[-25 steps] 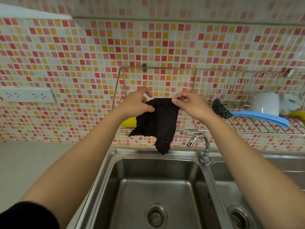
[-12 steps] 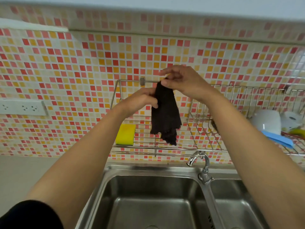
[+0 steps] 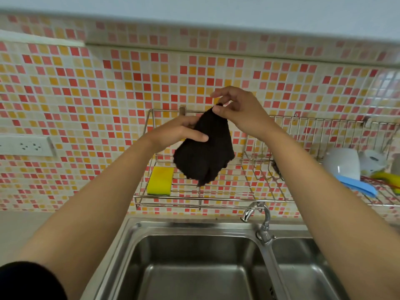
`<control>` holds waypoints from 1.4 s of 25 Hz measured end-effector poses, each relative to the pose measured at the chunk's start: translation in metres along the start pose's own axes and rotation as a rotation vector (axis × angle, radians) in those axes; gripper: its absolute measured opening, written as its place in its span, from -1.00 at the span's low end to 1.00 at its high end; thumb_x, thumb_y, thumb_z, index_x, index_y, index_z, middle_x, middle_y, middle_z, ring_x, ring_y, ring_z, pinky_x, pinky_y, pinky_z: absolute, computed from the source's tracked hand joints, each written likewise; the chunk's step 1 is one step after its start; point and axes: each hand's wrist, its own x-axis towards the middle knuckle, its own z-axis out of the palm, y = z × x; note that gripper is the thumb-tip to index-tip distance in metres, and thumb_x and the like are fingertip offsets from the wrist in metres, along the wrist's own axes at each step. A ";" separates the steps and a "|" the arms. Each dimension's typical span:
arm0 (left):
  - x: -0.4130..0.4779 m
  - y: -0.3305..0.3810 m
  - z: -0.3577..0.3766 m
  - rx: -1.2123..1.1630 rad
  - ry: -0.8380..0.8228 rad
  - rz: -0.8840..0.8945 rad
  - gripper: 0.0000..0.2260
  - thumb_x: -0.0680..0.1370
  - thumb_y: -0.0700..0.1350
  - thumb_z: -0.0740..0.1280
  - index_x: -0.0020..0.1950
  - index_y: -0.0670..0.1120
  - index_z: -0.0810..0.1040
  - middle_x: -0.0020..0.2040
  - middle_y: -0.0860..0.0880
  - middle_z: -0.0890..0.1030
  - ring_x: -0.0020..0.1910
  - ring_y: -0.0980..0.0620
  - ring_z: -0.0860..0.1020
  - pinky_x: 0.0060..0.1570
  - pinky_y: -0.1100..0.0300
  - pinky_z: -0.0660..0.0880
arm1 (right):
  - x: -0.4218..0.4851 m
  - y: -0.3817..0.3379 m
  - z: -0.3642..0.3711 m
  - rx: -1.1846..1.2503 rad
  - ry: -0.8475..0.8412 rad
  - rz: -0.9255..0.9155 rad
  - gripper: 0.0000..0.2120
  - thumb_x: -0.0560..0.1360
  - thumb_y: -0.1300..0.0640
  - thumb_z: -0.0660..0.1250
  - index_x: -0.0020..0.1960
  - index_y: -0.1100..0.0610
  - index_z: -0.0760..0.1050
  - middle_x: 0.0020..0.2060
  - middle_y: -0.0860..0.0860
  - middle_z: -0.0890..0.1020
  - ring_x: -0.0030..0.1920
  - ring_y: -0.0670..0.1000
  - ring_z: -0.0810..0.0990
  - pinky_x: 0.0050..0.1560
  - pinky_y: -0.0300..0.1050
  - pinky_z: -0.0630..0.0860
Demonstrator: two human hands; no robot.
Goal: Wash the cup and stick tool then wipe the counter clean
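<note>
A black cloth (image 3: pixel 205 154) hangs in front of the wire wall rack (image 3: pixel 216 199), above the sink. My right hand (image 3: pixel 240 111) pinches its top corner, level with the rack's upper rail. My left hand (image 3: pixel 177 133) grips the cloth's left side a little lower. A white cup (image 3: pixel 343 162) lies upside down on the rack at the right, with a blue stick-like tool (image 3: pixel 357 184) in front of it.
A yellow sponge (image 3: pixel 160 180) lies on the rack's left end. The tap (image 3: pixel 263 221) stands between the two steel sink basins (image 3: pixel 194 267). A grey counter (image 3: pixel 43 230) lies at the left, with a wall socket (image 3: pixel 26 146) above it. More dishes sit at the far right.
Both hands have lifted the cloth from just above the sink rim up to the rack's top rail. The cloth now hangs bunched from my right hand's pinch.
</note>
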 end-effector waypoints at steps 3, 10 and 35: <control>0.004 0.001 0.010 -0.059 0.034 0.037 -0.61 0.50 -0.21 0.34 0.32 -0.06 0.42 0.19 -0.03 0.58 0.18 0.06 0.56 0.19 0.18 0.48 | 0.003 -0.001 0.001 -0.042 -0.047 -0.008 -0.75 0.48 0.09 0.38 0.15 -0.04 0.49 -0.12 -0.12 0.53 -0.28 -0.15 0.53 -0.20 -0.37 0.45; 0.003 -0.017 0.014 0.200 0.241 0.045 -0.75 0.42 -0.01 0.43 0.01 -0.12 0.58 -0.05 -0.17 0.59 -0.01 -0.13 0.58 0.11 -0.09 0.48 | -0.005 0.004 0.000 -0.059 -0.022 0.022 -0.73 0.46 0.07 0.41 0.13 -0.09 0.47 -0.13 -0.09 0.55 -0.26 -0.12 0.53 -0.17 -0.31 0.44; -0.004 -0.056 0.053 1.146 -0.422 -0.444 -0.58 0.62 -0.13 0.12 0.49 -0.03 0.23 0.44 -0.09 0.33 0.32 -0.09 0.35 0.14 0.19 0.30 | -0.070 0.110 0.063 -0.615 -0.817 0.286 -0.57 0.61 0.12 0.15 0.47 0.00 0.22 0.49 -0.04 0.23 0.43 0.08 0.27 0.41 0.00 0.23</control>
